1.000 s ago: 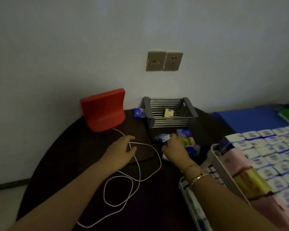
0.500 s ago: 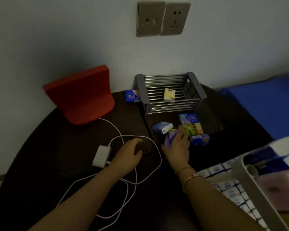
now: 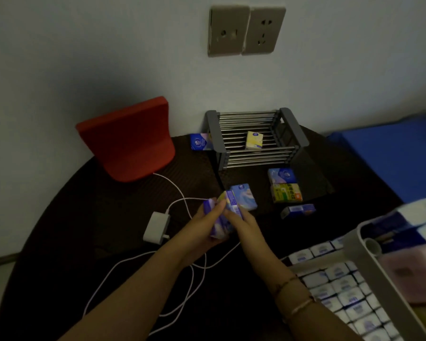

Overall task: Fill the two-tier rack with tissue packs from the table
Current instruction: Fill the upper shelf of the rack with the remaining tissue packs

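Observation:
A grey two-tier rack [image 3: 294, 130] with metal bars stands against the wall, with one yellow tissue pack [image 3: 254, 140] on its upper bars. My left hand [image 3: 204, 231] grips a purple tissue pack [image 3: 218, 223] above the table. My right hand [image 3: 244, 221] pinches a blue tissue pack [image 3: 241, 196] right beside it, the two packs touching. On the dark table [image 3: 59, 242] in front of the rack lie a blue pack [image 3: 281, 175], a green-yellow pack [image 3: 286, 192] and a dark blue pack [image 3: 298, 210]. Another blue pack [image 3: 200, 142] sits left of the rack.
A red curved stand [image 3: 128, 141] sits at the back left. A white charger [image 3: 156, 226] and its cable [image 3: 133, 262] trail across the table under my arms. At the right is a white trolley [image 3: 364, 247] full of tissue packs. A blue surface [image 3: 399, 153] lies beyond.
My left hand left the cable and now grips a purple pack. My right hand lifted a blue pack off the table. The view has tilted down and closer.

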`<state>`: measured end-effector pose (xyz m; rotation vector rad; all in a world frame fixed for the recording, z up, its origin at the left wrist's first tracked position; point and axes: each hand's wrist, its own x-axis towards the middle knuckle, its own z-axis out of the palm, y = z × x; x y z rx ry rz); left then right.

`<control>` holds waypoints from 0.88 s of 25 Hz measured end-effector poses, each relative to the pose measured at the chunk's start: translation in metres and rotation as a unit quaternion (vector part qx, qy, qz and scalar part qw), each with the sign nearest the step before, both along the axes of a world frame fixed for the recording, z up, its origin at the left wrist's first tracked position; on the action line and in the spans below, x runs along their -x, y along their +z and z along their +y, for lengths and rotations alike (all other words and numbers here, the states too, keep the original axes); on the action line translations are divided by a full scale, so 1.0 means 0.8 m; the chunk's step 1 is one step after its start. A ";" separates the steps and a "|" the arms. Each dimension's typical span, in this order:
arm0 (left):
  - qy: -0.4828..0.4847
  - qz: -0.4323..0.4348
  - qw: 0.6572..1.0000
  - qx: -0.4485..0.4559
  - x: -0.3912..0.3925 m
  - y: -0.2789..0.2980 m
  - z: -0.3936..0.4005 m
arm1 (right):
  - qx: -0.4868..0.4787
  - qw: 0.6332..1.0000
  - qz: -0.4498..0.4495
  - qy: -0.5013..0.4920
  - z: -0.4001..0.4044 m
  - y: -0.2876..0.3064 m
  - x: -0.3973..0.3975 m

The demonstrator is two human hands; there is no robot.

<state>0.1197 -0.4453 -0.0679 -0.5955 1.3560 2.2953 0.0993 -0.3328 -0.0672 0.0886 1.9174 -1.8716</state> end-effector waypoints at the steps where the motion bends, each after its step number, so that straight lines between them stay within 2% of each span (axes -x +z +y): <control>1: 0.014 0.009 1.000 -0.005 -0.001 0.000 -0.003 | -0.047 0.998 0.019 0.027 -0.005 -0.003 0.003; 5: 0.035 0.011 0.999 0.016 -0.003 0.003 -0.021 | -0.234 0.962 0.090 0.113 -0.017 -0.015 0.009; 6: 0.038 0.012 0.999 0.024 -0.004 0.003 -0.025 | -0.286 0.940 0.102 0.157 -0.020 -0.016 0.011; 8: 0.053 0.007 0.998 0.036 -0.005 -0.001 -0.033 | -0.405 0.873 0.131 0.236 -0.024 -0.024 0.017; 9: 0.069 -0.007 0.997 0.031 -0.004 -0.004 -0.038 | -0.429 0.865 0.131 0.226 -0.024 -0.023 0.023; 12: 0.100 -0.041 0.994 0.001 -0.006 -0.002 -0.052 | -0.434 0.891 0.129 0.038 -0.013 -0.033 0.053; 13: 0.098 -0.044 0.994 -0.003 -0.006 -0.002 -0.056 | -0.448 0.885 0.124 0.010 -0.006 -0.038 0.060; 17: 0.094 -0.055 0.994 -0.031 -0.019 0.010 -0.069 | -0.550 0.819 0.133 0.095 0.006 -0.050 0.069; 19: 0.099 -0.058 0.992 -0.045 -0.030 0.021 -0.075 | -0.520 0.842 0.123 0.078 0.005 -0.043 0.064; 20: 0.101 -0.053 0.992 -0.048 -0.037 0.029 -0.076 | -0.467 0.876 0.108 0.058 0.004 -0.035 0.059; 22: 0.104 -0.030 0.994 -0.034 -0.052 0.044 -0.079 | -0.293 0.955 0.041 0.010 -0.005 -0.007 0.042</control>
